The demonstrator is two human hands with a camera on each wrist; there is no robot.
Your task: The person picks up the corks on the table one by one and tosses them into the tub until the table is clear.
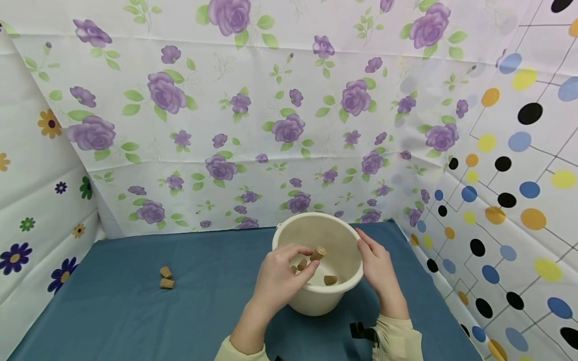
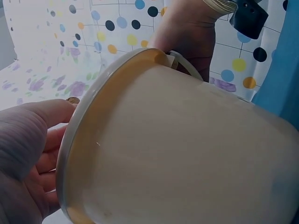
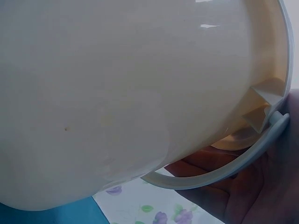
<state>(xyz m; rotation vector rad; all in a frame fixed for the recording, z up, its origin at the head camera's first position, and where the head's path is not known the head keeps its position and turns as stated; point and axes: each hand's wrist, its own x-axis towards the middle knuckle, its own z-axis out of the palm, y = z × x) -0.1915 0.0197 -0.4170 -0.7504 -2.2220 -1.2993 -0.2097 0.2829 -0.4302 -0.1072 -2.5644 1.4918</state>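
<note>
A cream plastic bucket stands on the blue cloth, its mouth tilted toward the head camera. Over the opening, my left hand pinches a brown cork between thumb and fingers. In the left wrist view, a bit of that cork shows past the fingertips beside the rim. My right hand grips the bucket's right rim, thumb on top; in the right wrist view its fingers show behind the bail handle. Inside the bucket lie a few more corks, one cork near the front wall.
Two corks lie close together on the blue cloth at the left. A purple-flowered curtain closes off the back, and a dotted curtain runs along the right side.
</note>
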